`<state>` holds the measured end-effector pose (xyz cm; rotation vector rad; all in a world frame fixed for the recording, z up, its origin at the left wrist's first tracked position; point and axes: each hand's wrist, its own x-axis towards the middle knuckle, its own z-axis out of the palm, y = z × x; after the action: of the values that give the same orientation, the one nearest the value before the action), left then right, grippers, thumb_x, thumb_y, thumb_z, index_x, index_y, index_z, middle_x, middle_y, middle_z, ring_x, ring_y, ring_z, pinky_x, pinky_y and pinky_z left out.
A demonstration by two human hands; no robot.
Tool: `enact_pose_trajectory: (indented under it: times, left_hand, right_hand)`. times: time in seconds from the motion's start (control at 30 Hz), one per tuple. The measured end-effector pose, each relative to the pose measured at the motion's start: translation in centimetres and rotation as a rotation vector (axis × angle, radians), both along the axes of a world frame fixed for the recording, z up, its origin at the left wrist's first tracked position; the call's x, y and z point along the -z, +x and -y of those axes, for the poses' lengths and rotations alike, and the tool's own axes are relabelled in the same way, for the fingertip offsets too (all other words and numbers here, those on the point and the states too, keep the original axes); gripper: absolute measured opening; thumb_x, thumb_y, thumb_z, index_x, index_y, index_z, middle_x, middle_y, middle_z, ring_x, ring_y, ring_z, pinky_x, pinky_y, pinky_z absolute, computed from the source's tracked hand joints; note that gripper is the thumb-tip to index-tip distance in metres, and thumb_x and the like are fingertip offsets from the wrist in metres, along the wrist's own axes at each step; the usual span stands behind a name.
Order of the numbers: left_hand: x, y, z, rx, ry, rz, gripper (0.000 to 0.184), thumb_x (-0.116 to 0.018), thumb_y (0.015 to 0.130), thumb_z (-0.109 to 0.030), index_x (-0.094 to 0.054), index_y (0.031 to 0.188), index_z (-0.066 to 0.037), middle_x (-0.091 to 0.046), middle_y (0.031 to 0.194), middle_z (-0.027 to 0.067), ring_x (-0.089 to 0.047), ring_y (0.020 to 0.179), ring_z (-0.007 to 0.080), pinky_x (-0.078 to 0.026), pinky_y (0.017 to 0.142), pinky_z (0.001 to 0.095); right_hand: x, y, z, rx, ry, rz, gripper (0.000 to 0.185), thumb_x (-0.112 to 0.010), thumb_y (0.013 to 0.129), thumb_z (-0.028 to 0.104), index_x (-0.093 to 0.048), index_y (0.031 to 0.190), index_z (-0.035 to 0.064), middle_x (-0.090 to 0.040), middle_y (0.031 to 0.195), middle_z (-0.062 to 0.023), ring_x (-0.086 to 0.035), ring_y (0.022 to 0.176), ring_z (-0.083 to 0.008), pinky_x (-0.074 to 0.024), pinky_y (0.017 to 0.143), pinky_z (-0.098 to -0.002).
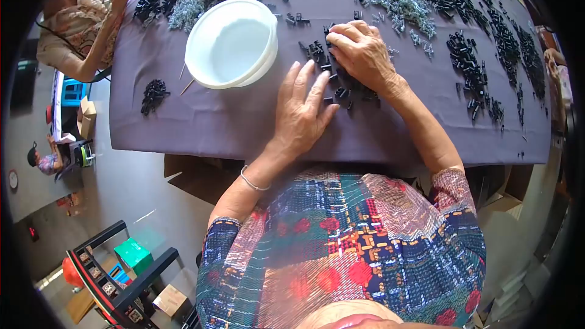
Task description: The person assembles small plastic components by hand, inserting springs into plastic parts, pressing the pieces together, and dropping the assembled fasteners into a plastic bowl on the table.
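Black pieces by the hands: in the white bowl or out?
Out: those black pieces lie on the cloth; the white bowl looks bare inside.

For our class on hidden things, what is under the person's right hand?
Small black plastic-looking pieces show just beside the right hand; whatever it covers cannot be seen.
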<state>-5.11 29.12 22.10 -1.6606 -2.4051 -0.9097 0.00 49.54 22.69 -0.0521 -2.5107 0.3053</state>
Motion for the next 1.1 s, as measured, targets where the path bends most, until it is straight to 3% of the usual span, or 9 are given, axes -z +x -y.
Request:
enact_pose_trajectory:
  times: [0.17, 0.2, 0.3, 0.4, 0.5, 0.63, 0.77, 0.83, 1.1]
  left_hand:
    - [0.1, 0.0, 0.0, 0.077, -0.049, 0.004, 0.058, -0.075, 0.079, -0.024, -0.056, 0.132, -0.011, -0.046, 0.14, 0.0198, -0.036, 0.134, 0.0403, -0.03, 0.11, 0.0494]
    - [-0.1, -0.1, 0.0, 0.078, -0.034, 0.017, 0.056, -0.076, 0.077, -0.023, -0.058, 0.129, -0.009, -0.046, 0.139, 0.0195, -0.037, 0.134, 0.0407, -0.031, 0.11, 0.05]
    - [0.2, -0.2, 0.3, 0.06, 0.026, 0.055, 0.054, -0.078, 0.075, -0.02, -0.06, 0.125, -0.008, -0.047, 0.138, 0.0191, -0.038, 0.134, 0.0409, -0.032, 0.109, 0.0497]
    - [0.1, -0.3, 0.3, 0.029, 0.068, 0.072, 0.05, -0.078, 0.074, -0.017, -0.062, 0.12, -0.006, -0.049, 0.136, 0.019, -0.039, 0.132, 0.0403, -0.033, 0.108, 0.0493]
    - [0.1, -0.2, 0.4, 0.006, 0.112, 0.096, 0.047, -0.079, 0.073, -0.014, -0.064, 0.117, -0.005, -0.051, 0.134, 0.018, -0.042, 0.13, 0.0393, -0.035, 0.107, 0.0485]
    - [0.2, -0.3, 0.4, 0.0, 0.146, 0.1, 0.041, -0.078, 0.073, -0.01, -0.066, 0.112, -0.006, -0.054, 0.131, 0.0156, -0.044, 0.128, 0.0376, -0.036, 0.106, 0.0475]
    - [0.0, -0.4, 0.4, 0.021, 0.111, 0.096, 0.038, -0.077, 0.073, -0.009, -0.068, 0.11, -0.007, -0.055, 0.13, 0.0148, -0.045, 0.127, 0.0376, -0.037, 0.105, 0.0472]
    - [-0.4, -0.7, 0.1, 0.029, 0.105, 0.078, 0.037, -0.077, 0.073, -0.009, -0.068, 0.109, -0.007, -0.055, 0.129, 0.0146, -0.045, 0.126, 0.038, -0.038, 0.105, 0.0471]
    - [-0.4, -1.8, -2.9, 0.082, 0.067, -0.011, 0.033, -0.076, 0.076, -0.014, -0.07, 0.108, -0.015, -0.055, 0.127, 0.0141, -0.043, 0.127, 0.0378, -0.036, 0.105, 0.0469]
  right_hand:
    - [0.5, 2.7, 0.3, -0.004, -0.042, -0.014, 0.014, -0.071, 0.078, 0.018, -0.068, 0.09, 0.0109, -0.067, 0.102, -0.0028, -0.059, 0.103, -0.0229, -0.0423, 0.088, -0.0387]
    - [0.0, 3.6, 0.5, -0.026, -0.079, -0.025, 0.016, -0.072, 0.076, 0.011, -0.069, 0.092, 0.01, -0.067, 0.104, -0.0039, -0.06, 0.101, -0.0235, -0.0436, 0.087, -0.0393]
    - [-3.0, 5.6, -0.2, 0.082, -0.131, -0.274, 0.02, -0.071, 0.074, 0.004, -0.069, 0.094, 0.0084, -0.067, 0.104, -0.0082, -0.061, 0.099, -0.0248, -0.0466, 0.083, -0.0385]
    - [-5.4, 8.0, 0.6, 0.408, -0.468, -0.665, 0.022, -0.071, 0.073, -0.001, -0.069, 0.094, 0.0066, -0.067, 0.103, -0.0129, -0.061, 0.095, -0.0254, -0.0489, 0.08, -0.0365]
    - [-5.2, 8.8, 1.3, 0.171, -0.128, -0.442, 0.021, -0.071, 0.074, -0.001, -0.068, 0.093, 0.0055, -0.067, 0.1, -0.0139, -0.061, 0.093, -0.025, -0.0496, 0.077, -0.0347]
    - [-2.4, 8.1, 2.1, 0.282, -0.348, -0.22, 0.02, -0.074, 0.071, 0.002, -0.068, 0.09, 0.0069, -0.064, 0.094, -0.0086, -0.061, 0.091, -0.024, -0.0492, 0.076, -0.0367]
    - [-1.0, 6.5, 3.9, 0.083, -0.167, 0.073, 0.021, -0.074, 0.074, 0.007, -0.067, 0.093, 0.007, -0.059, 0.091, -0.0067, -0.059, 0.087, -0.0251, -0.0493, 0.078, -0.0361]
    - [0.2, 6.3, 3.8, 0.081, -0.119, 0.044, 0.017, -0.069, 0.075, 0.012, -0.065, 0.091, 0.0098, -0.059, 0.094, -0.004, -0.058, 0.089, -0.0233, -0.047, 0.073, -0.0363]
    - [-0.7, 8.3, 2.1, 0.103, -0.244, -0.054, 0.018, -0.071, 0.075, 0.004, -0.067, 0.092, 0.0043, -0.063, 0.095, -0.0085, -0.061, 0.091, -0.0277, -0.0514, 0.079, -0.0378]
